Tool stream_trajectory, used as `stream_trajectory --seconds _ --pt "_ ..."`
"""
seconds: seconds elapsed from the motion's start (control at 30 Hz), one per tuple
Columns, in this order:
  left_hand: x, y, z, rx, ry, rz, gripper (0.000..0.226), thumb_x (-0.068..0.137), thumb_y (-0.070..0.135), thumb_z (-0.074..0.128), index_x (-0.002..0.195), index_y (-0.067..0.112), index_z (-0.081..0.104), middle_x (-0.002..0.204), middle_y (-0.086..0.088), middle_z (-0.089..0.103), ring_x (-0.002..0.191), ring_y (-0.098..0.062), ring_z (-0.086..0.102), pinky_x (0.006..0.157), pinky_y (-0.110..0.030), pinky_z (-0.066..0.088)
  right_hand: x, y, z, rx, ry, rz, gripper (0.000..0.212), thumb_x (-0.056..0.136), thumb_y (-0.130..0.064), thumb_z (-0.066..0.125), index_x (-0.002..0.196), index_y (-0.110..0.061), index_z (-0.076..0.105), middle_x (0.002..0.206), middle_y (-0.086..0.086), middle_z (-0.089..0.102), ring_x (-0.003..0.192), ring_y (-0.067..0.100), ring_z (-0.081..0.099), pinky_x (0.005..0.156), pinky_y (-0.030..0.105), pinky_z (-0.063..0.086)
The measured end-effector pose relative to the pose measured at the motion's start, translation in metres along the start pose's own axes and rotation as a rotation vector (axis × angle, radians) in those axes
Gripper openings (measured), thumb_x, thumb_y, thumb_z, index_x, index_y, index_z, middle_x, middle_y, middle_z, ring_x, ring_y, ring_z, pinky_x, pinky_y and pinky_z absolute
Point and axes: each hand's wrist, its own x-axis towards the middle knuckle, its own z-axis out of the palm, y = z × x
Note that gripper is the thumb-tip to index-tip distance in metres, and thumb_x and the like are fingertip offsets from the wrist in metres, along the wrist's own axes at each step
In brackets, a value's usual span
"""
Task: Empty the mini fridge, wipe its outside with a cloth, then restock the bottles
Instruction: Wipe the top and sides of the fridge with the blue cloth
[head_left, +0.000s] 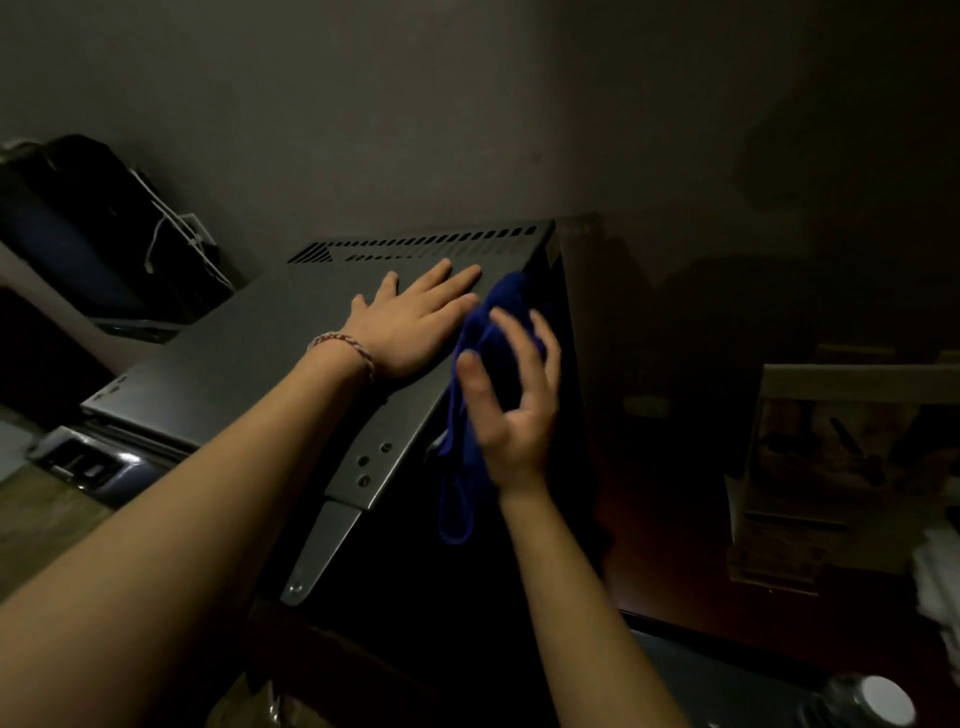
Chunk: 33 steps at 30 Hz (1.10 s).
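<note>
The mini fridge (249, 358) is a dark grey box seen from above, with vent slots along its back edge and a metal hinge plate at its front right corner. My left hand (410, 325) lies flat on its top, fingers straight, a braided band on the wrist. My right hand (511, 400) presses a blue cloth (480, 374) against the fridge's dark right side, fingers spread and loosely bent over it. Part of the cloth hangs down below the hand. A bottle with a white cap (883, 699) shows at the bottom right corner.
A grey wall stands behind the fridge. A black bag with a white cable (104, 234) sits at the left. A cardboard box (841, 467) stands to the right in deep shadow. Wooden floor shows at the lower left.
</note>
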Motion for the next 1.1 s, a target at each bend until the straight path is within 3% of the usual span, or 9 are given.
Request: stream_trajectory --seconds 0.13,0.23,0.4,0.53,0.67,0.77,0.87,1.03,1.1 --pt "0.002 0.001 0.001 -0.037 0.018 -0.023 0.049 0.101 0.063 0.016 0.148 0.060 0.007 0.163 0.023 -0.002 0.151 -0.036 -0.004 0.117 -0.063 0.000 0.054 0.034 -0.004 0.013 -0.006 0.198 0.044 0.089 -0.049 0.067 0.129 -0.030 0.061 0.148 0.006 0.043 0.138 0.015 0.040 0.112 0.024 0.033" --pt "0.002 0.000 0.001 -0.049 0.008 -0.002 0.049 0.100 0.065 0.014 0.148 0.061 0.006 0.163 0.022 -0.002 0.151 -0.036 -0.004 0.116 -0.065 -0.001 0.072 0.073 -0.016 0.008 -0.002 0.396 0.050 0.094 -0.044 0.064 0.137 -0.020 0.057 0.150 0.005 0.041 0.139 0.017 0.038 0.112 0.024 0.029" --pt "0.003 -0.002 0.002 -0.055 0.018 0.007 0.051 0.099 0.066 0.015 0.148 0.060 0.008 0.163 0.023 -0.001 0.151 -0.036 -0.004 0.116 -0.066 -0.002 0.039 0.118 -0.035 -0.049 0.026 0.533 0.055 0.095 -0.045 0.061 0.139 -0.014 0.055 0.147 0.008 0.045 0.136 0.020 0.042 0.110 0.022 0.027" --pt "0.003 -0.002 0.002 -0.066 0.020 0.009 0.049 0.100 0.065 0.015 0.148 0.061 0.008 0.163 0.024 0.001 0.152 -0.036 -0.003 0.115 -0.067 -0.001 -0.016 0.131 -0.053 -0.043 -0.003 0.685 0.066 0.091 -0.056 0.059 0.144 -0.018 0.052 0.149 0.007 0.042 0.139 0.021 0.041 0.108 0.024 0.028" --pt "0.002 -0.002 0.000 -0.086 0.005 0.013 0.052 0.097 0.068 0.014 0.148 0.062 0.009 0.163 0.025 0.001 0.152 -0.035 -0.003 0.116 -0.066 -0.002 -0.092 0.112 -0.060 -0.033 0.089 0.736 0.103 0.062 -0.089 0.056 0.141 -0.022 0.053 0.145 0.004 0.044 0.134 0.020 0.045 0.111 0.033 0.036" --pt "0.001 -0.002 -0.001 -0.085 0.003 0.015 0.049 0.099 0.066 0.015 0.148 0.061 0.009 0.163 0.024 0.000 0.152 -0.035 -0.004 0.116 -0.066 -0.002 -0.139 0.077 -0.056 -0.022 0.054 0.642 0.073 0.068 -0.085 0.054 0.131 -0.047 0.050 0.152 -0.004 0.034 0.139 0.012 0.039 0.111 0.026 0.034" --pt "0.001 -0.002 0.000 -0.085 0.011 0.010 0.048 0.101 0.064 0.016 0.148 0.061 0.009 0.163 0.024 0.000 0.152 -0.035 -0.003 0.117 -0.066 -0.001 -0.146 0.039 -0.045 -0.030 0.006 0.475 0.067 0.074 -0.086 0.052 0.131 -0.051 0.052 0.157 -0.009 0.027 0.139 -0.005 0.033 0.106 0.006 0.029" --pt "0.001 0.000 0.001 -0.062 0.025 -0.008 0.049 0.101 0.064 0.017 0.149 0.060 0.010 0.163 0.023 0.001 0.152 -0.036 -0.002 0.116 -0.065 -0.001 -0.086 0.013 -0.023 -0.032 -0.014 0.154 0.045 0.091 -0.063 0.056 0.131 -0.043 0.056 0.155 0.000 0.034 0.145 0.024 0.035 0.115 0.045 0.035" --pt "0.001 0.001 0.001 -0.055 0.036 -0.016 0.048 0.101 0.062 0.019 0.148 0.060 0.010 0.163 0.023 0.002 0.152 -0.036 -0.002 0.116 -0.064 0.000 -0.056 0.015 -0.017 -0.021 -0.007 0.119 0.046 0.091 -0.063 0.055 0.129 -0.039 0.060 0.153 0.000 0.037 0.143 0.022 0.036 0.114 0.048 0.035"
